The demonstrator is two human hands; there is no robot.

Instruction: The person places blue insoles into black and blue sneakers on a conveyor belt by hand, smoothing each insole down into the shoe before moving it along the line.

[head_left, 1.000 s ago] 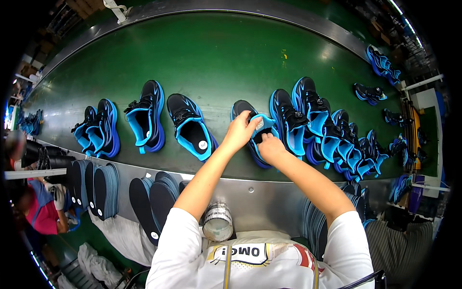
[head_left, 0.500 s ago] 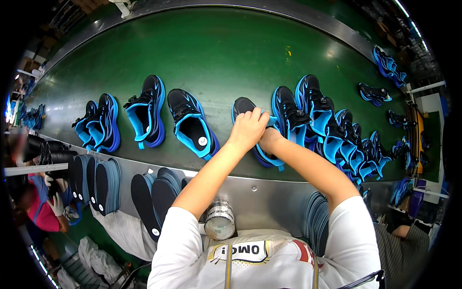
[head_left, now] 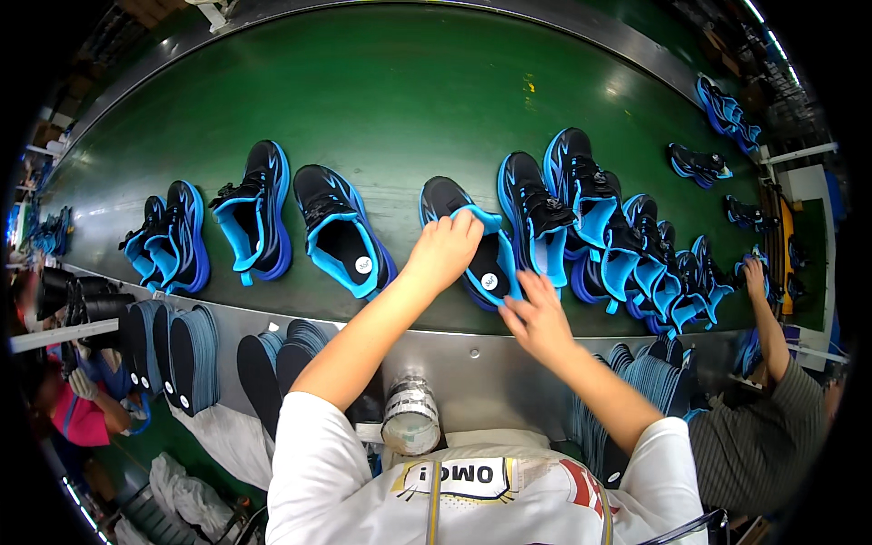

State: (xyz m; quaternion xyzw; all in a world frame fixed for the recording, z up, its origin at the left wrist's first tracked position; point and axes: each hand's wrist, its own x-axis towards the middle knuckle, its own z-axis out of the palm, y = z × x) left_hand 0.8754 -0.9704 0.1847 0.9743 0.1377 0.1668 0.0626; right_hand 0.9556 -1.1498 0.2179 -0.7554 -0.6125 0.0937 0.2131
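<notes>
A black and blue sneaker (head_left: 442,193) lies in front of me, toe pointing away. My left hand (head_left: 443,250) is closed on the tongue of this sneaker. Inside it shows a black insole (head_left: 490,263) with a round white sticker at the heel. My right hand (head_left: 543,320) is just behind the sneaker's heel, fingers spread and slightly blurred, holding nothing. Left of my hands stands another sneaker (head_left: 341,232) with a stickered insole. Close by on the right is a sneaker (head_left: 525,195) with a pale inside.
More sneakers (head_left: 259,204) stand left, and a crowded row (head_left: 649,259) extends right on the green surface (head_left: 409,91). Along the metal ledge (head_left: 472,381) are insole stacks (head_left: 195,359) left and more stacks (head_left: 649,377) right, plus a round container (head_left: 411,418). A co-worker's arm (head_left: 770,322) reaches in at right.
My right hand has come out of the sneaker toward me and spread its fingers, uncovering the stickered insole. The sneakers sit slightly further left in view. A co-worker's arm has appeared at right.
</notes>
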